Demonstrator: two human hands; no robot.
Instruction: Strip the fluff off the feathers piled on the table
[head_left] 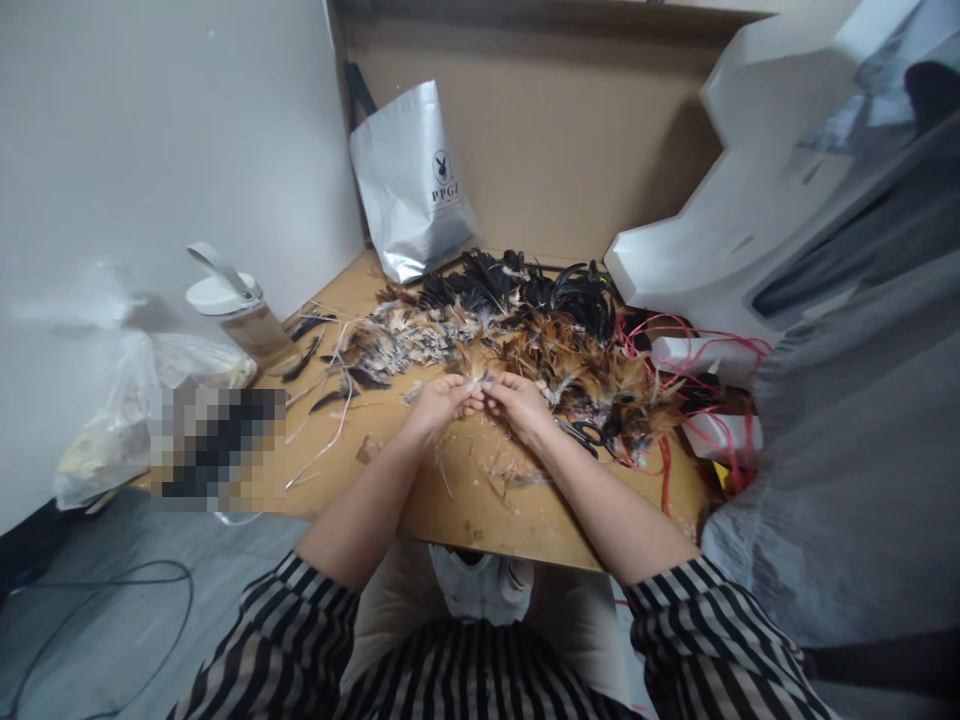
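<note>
Between my two hands, over the middle of the table, is a small tuft of brown feathers (475, 362). My left hand (448, 402) pinches its base from the left, fingers closed. On the other side my right hand (517, 402) grips the same base with thumb and fingers pressed together. Just beyond lie a pile of brown feathers (577, 360), a heap of pale grey-brown feathers (420, 335) and a row of long black feathers (517, 285). Black-handled scissors (589, 433) rest beside my right wrist, partly under the feathers. Loose fluff and quill bits are scattered below my hands.
A silver bag (409, 190) leans at the back. To the left stand a lidded bottle (251, 315) and a plastic bag (112, 440). White string (341, 410) lies left of my hands. Red ribbon (667, 460) tangles at right, near white foam pieces and grey cloth (847, 450).
</note>
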